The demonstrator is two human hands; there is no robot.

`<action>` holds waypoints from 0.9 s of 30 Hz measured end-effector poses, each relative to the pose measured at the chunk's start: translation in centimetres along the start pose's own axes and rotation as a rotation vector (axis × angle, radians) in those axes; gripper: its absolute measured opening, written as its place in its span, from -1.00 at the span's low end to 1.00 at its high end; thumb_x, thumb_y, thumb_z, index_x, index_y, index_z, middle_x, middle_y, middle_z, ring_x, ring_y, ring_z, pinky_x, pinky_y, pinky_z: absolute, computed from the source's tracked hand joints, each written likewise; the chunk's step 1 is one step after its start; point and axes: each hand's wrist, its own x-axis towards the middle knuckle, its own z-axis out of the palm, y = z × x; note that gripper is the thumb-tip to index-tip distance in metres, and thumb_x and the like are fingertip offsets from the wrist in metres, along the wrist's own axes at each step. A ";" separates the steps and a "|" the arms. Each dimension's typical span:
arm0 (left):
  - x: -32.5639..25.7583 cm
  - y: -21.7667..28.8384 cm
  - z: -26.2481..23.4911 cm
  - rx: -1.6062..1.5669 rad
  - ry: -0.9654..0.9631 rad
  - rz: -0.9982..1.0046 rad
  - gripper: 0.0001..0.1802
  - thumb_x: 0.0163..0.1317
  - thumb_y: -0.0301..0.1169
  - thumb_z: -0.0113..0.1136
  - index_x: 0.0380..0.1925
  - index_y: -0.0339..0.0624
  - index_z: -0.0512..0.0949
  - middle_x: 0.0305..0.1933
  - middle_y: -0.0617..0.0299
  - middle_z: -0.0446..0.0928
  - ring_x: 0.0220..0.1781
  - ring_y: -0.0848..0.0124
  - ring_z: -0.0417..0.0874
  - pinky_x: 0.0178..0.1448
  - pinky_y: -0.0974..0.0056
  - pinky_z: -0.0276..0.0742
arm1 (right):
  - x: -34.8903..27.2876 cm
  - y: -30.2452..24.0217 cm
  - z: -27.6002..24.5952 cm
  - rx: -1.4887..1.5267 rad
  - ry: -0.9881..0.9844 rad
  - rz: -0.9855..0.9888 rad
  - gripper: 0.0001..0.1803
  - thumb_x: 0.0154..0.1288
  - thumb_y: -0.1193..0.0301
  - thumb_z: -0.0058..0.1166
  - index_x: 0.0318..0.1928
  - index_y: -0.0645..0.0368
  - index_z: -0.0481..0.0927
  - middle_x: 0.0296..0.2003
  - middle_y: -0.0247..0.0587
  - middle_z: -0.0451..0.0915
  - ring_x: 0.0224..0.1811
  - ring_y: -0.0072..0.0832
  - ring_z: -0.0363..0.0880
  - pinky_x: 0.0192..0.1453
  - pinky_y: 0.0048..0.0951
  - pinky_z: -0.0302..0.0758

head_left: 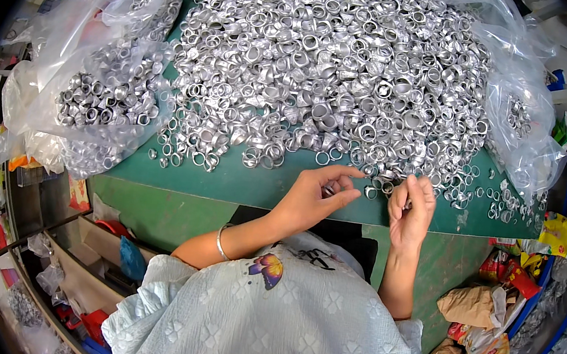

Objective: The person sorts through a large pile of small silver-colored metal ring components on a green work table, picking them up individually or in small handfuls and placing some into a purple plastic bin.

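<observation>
A large heap of silver metal rings (332,57) covers most of the green tabletop (226,188). At the near edge of the heap, my left hand (312,198) is curled, thumb and index finger reaching right. A bit of silver ring (328,190) shows inside its bent fingers; how many it holds is hidden. My right hand (411,212) is closed beside it, fingertips bent at the heap's edge. Part of a ring (408,204) shows between its fingers. Several loose rings (370,192) lie between the two hands.
Clear plastic bags of rings stand at the left (107,97) and right (520,127) of the table. Small rings (504,206) are scattered near the right corner. Below are a drawer unit (89,260) at left, and paper bags (472,305) and packets beside a blue-framed rack at right.
</observation>
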 end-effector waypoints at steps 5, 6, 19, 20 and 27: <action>0.3 -0.8 0.1 0.050 0.024 -0.007 -0.72 0.15 -0.52 0.12 -0.10 -0.25 0.51 -0.42 0.39 0.43 -0.42 0.70 0.34 -0.31 0.56 0.30 | 1.2 0.9 1.8 -1.142 0.193 -0.516 -0.84 0.10 0.42 0.18 -0.44 0.23 0.48 -0.83 -0.36 0.31 -0.83 -0.55 0.24 -0.71 -0.52 0.14; 0.3 -0.9 0.1 0.045 0.024 -0.007 -0.72 0.15 -0.52 0.12 -0.11 -0.26 0.51 -0.42 0.39 0.43 -0.42 0.70 0.33 -0.31 0.56 0.29 | 1.2 1.0 2.6 -1.348 0.222 -0.512 -0.81 0.07 0.37 0.21 -0.39 0.22 0.54 -0.81 -0.25 0.37 -0.80 -0.47 0.32 -0.67 -0.45 0.22; 0.5 -0.2 0.0 -0.217 -0.060 0.054 -0.64 0.14 -0.48 0.17 -0.04 -0.32 0.47 -0.32 0.32 0.52 -0.27 0.62 0.46 -0.14 0.48 0.38 | -0.4 1.4 2.7 -1.093 -0.092 -1.105 -0.83 -0.08 0.70 0.18 -0.37 0.40 0.55 -0.66 -0.20 0.50 -0.73 -0.53 0.42 -0.64 -0.60 0.33; 0.5 0.1 0.0 -0.243 -0.091 0.035 -0.63 0.13 -0.48 0.17 -0.04 -0.32 0.47 -0.32 0.33 0.51 -0.29 0.63 0.45 -0.15 0.49 0.37 | -0.4 1.4 2.7 -1.060 -0.107 -1.120 -0.81 -0.09 0.71 0.18 -0.36 0.41 0.55 -0.64 -0.17 0.53 -0.72 -0.49 0.45 -0.63 -0.60 0.35; -0.1 0.9 -0.3 -0.233 -0.090 0.016 -0.64 0.08 -0.52 0.22 -0.08 -0.32 0.49 -0.44 0.43 0.39 -0.42 0.70 0.31 -0.34 0.58 0.26 | -1.4 1.3 2.8 -0.969 -0.129 -0.868 -0.78 -0.09 0.71 0.17 -0.32 0.39 0.57 -0.66 -0.22 0.49 -0.72 -0.60 0.41 -0.62 -0.63 0.32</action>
